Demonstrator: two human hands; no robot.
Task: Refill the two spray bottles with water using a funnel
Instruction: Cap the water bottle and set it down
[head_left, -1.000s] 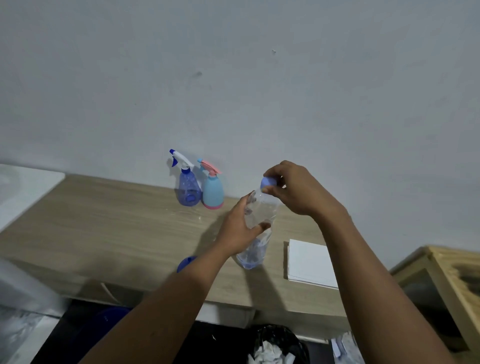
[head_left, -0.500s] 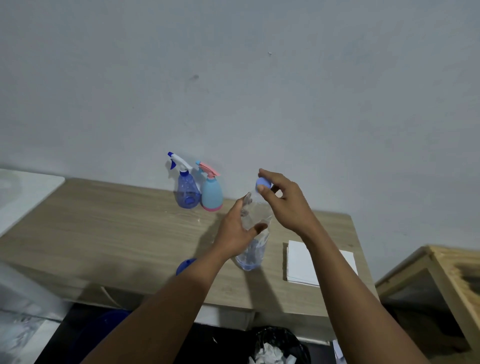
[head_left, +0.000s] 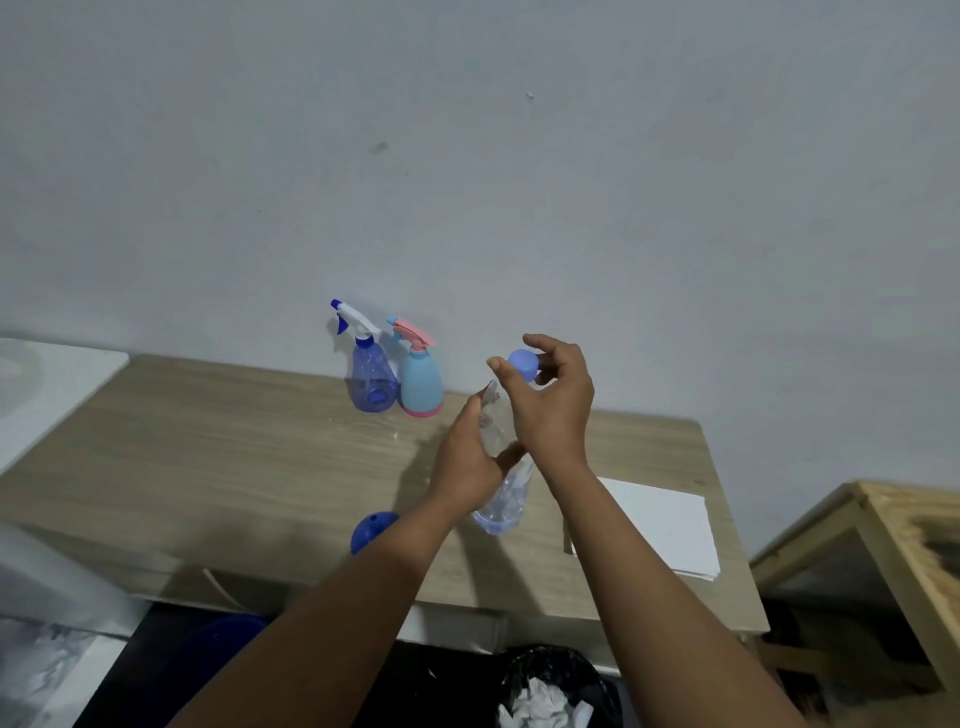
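Note:
Two spray bottles stand against the wall at the back of the wooden table (head_left: 234, 457): a clear blue spray bottle (head_left: 370, 384) with a white trigger and a light blue spray bottle (head_left: 421, 387) with a pink trigger. My left hand (head_left: 467, 462) grips a clear plastic water bottle (head_left: 501, 499) upright above the table. My right hand (head_left: 550, 400) pinches its blue cap (head_left: 522, 365) just above the bottle's neck. A blue funnel (head_left: 371, 530) lies on the table, partly hidden by my left forearm.
A white stack of paper (head_left: 660, 525) lies at the table's right end. A black bin with crumpled paper (head_left: 556, 691) sits below the front edge. A wooden frame (head_left: 883, 530) stands at the right, a white surface (head_left: 47, 384) at the left.
My right hand has lifted the blue cap off the bottle's neck and holds it slightly higher and to the right. My left hand keeps the bottle steady.

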